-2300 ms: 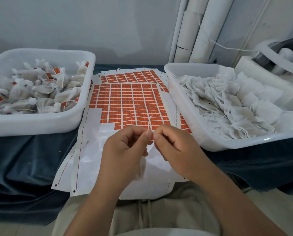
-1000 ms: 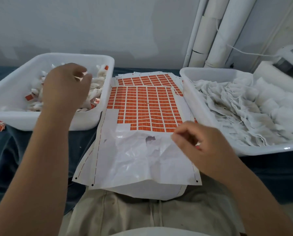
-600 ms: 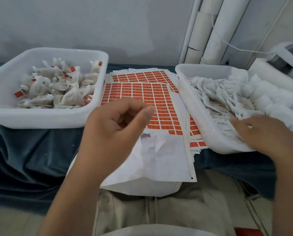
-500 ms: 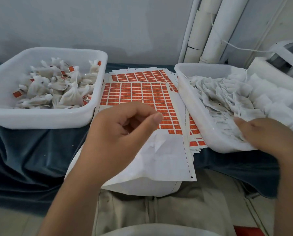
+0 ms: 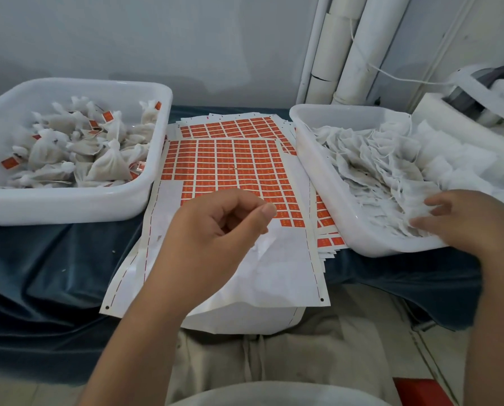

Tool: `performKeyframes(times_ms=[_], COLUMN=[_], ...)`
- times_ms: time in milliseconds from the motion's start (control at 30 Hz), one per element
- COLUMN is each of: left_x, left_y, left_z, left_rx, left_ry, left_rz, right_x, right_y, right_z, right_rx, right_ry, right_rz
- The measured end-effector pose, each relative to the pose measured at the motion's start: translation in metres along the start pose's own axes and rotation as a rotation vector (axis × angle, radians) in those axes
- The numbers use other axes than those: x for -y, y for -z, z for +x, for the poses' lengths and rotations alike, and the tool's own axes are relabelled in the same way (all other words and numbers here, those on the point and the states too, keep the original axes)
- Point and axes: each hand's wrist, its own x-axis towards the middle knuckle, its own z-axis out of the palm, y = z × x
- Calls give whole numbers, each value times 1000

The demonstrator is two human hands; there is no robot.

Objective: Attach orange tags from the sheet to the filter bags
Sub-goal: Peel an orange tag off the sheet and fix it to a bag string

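Note:
A sheet of orange tags (image 5: pixel 230 168) lies between two white tubs; its near part is bare white backing. The left tub (image 5: pixel 69 206) holds filled filter bags (image 5: pixel 110 162), several with orange tags on them. The right tub (image 5: pixel 327 183) holds a pile of empty white filter bags (image 5: pixel 376 165). My left hand (image 5: pixel 215 230) hovers over the near rows of the sheet, its fingers loosely curled and holding nothing. My right hand (image 5: pixel 464 224) is in the right tub's near corner, thumb and fingers pinching a bag at the edge of the pile.
More tag sheets are stacked under the top one. A dark blue cloth (image 5: pixel 54 259) covers the table and hangs over its front edge. White pipes (image 5: pixel 347 48) stand against the back wall. A white machine (image 5: pixel 479 95) sits at the far right.
My left hand came back from the left tub, where it had gone with the tagged bag, to above the sheet. My right hand moved from the sheet into the right tub's bags.

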Motion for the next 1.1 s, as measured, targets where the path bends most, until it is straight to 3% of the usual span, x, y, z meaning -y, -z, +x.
performKeyframes(times_ms=[233,400,500,633,767,900,1100], left_x=[-2,-2,-1,-1,1,2,7], left_y=[-3,-5,-7,-9,-10,-14,-23], left_z=[-1,-2,-2,-3,-3,-4,-4], left_rx=[9,19,37,50,52,72,90], left_ry=[6,30,32,29,23,36,37], left_rz=[1,-3,13,13,8,-14,-8], right_x=[-1,-2,-4,-12,-38,-18,37], right_y=[2,11,6,14,17,19,10], right_z=[-5,-21,-17,-18,2,-11,-51], right_rx=[-157,134,78,-168,-337,-349,-254], right_ry=[127,111,98,160,227,274,478], right_rz=[-6,-202,-199,-55,272,627,896])
